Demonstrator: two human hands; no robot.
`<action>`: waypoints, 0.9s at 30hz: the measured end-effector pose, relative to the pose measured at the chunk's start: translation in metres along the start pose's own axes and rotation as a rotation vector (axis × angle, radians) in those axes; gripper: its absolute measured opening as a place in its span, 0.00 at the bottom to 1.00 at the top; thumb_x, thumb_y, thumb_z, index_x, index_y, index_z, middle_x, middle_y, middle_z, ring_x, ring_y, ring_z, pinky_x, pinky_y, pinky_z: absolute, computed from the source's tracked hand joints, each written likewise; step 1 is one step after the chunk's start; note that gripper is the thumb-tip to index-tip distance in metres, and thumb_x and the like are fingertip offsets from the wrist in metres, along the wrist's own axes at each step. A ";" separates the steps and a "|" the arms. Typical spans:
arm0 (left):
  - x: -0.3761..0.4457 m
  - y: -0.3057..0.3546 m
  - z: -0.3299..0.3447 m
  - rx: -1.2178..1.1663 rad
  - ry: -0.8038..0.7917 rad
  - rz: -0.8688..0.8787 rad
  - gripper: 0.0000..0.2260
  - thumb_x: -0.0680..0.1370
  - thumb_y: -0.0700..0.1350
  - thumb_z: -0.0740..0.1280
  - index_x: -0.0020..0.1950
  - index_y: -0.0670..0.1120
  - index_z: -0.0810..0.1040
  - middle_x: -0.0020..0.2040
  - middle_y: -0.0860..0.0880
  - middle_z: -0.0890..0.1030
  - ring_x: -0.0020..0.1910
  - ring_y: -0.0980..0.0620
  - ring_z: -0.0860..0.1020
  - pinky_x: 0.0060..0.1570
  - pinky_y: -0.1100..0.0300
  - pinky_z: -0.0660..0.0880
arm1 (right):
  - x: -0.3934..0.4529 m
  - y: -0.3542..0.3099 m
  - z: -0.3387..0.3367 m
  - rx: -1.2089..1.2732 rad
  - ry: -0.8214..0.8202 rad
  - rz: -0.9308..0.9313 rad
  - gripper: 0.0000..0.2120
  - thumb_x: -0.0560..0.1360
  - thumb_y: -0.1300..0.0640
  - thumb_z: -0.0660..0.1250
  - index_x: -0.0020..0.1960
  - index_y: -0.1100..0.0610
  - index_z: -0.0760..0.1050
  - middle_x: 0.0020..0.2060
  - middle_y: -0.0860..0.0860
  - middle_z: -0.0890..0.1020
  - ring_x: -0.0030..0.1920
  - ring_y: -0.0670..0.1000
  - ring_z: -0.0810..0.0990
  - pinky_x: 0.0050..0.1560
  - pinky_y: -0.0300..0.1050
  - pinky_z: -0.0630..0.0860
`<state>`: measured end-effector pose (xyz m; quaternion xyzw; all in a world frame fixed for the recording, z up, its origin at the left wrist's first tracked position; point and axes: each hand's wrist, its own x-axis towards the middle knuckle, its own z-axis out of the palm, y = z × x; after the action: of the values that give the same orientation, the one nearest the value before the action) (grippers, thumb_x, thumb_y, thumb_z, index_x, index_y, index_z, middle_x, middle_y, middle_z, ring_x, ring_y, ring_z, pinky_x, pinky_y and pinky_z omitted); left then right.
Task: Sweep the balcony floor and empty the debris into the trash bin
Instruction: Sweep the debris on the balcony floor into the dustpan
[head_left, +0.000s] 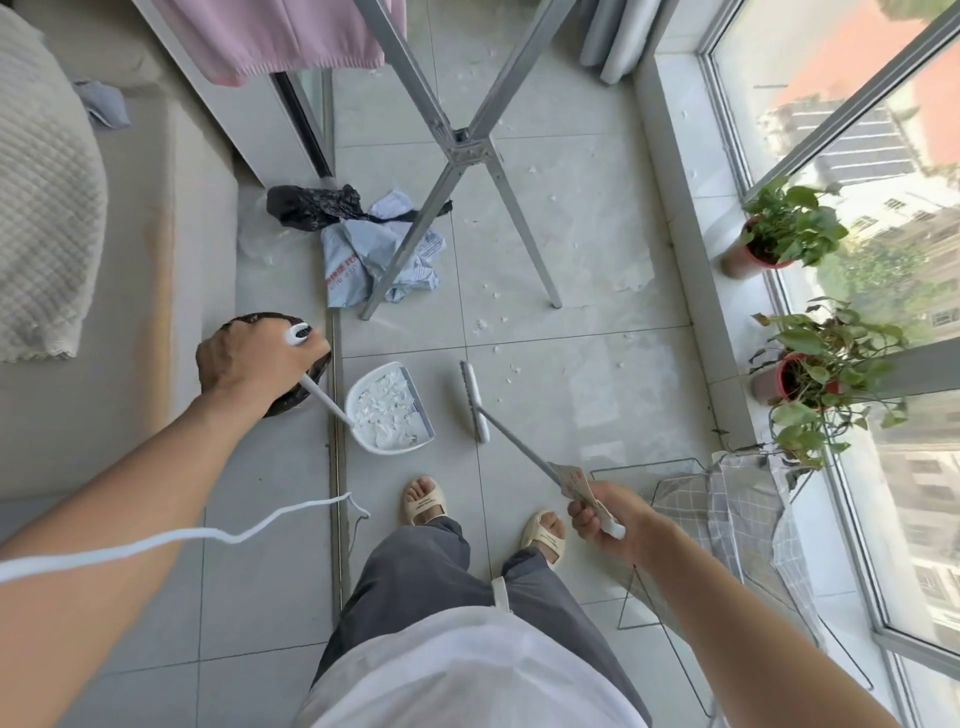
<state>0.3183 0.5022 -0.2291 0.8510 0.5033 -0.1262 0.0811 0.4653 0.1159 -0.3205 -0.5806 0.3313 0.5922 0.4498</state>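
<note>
dustpan (389, 410) handle's gripped by left hand (254, 356), pan below-right, seemingly on the tiles; broom (475, 400) stick's clutched in right hand (605, 514)

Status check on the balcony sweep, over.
Left hand grips dustpan handle, right hand grips broom. Dustpan holds white scraps. Scraps remain on floor; rack legs and crumpled bags ahead.
</note>
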 end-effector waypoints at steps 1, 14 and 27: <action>0.000 -0.006 0.000 -0.009 0.001 -0.012 0.18 0.75 0.60 0.60 0.36 0.47 0.75 0.31 0.47 0.67 0.39 0.41 0.71 0.41 0.55 0.66 | 0.003 -0.004 0.010 -0.026 -0.005 0.003 0.07 0.78 0.67 0.57 0.43 0.63 0.71 0.26 0.55 0.72 0.18 0.45 0.68 0.15 0.32 0.64; 0.009 -0.061 0.009 0.007 0.020 -0.001 0.20 0.75 0.63 0.59 0.40 0.48 0.78 0.42 0.39 0.80 0.46 0.37 0.77 0.42 0.55 0.66 | 0.056 -0.039 0.131 0.360 -0.293 0.144 0.14 0.80 0.65 0.48 0.40 0.61 0.69 0.22 0.52 0.70 0.17 0.45 0.69 0.16 0.32 0.67; 0.044 -0.019 0.009 0.030 0.009 0.233 0.22 0.73 0.65 0.56 0.35 0.48 0.74 0.41 0.40 0.82 0.43 0.39 0.80 0.37 0.56 0.69 | 0.030 -0.054 0.057 0.558 -0.054 0.007 0.11 0.77 0.67 0.48 0.43 0.61 0.68 0.23 0.55 0.71 0.16 0.47 0.69 0.14 0.33 0.66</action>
<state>0.3208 0.5456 -0.2505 0.9053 0.3996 -0.1196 0.0802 0.4952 0.1930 -0.3375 -0.4169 0.4716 0.4950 0.5990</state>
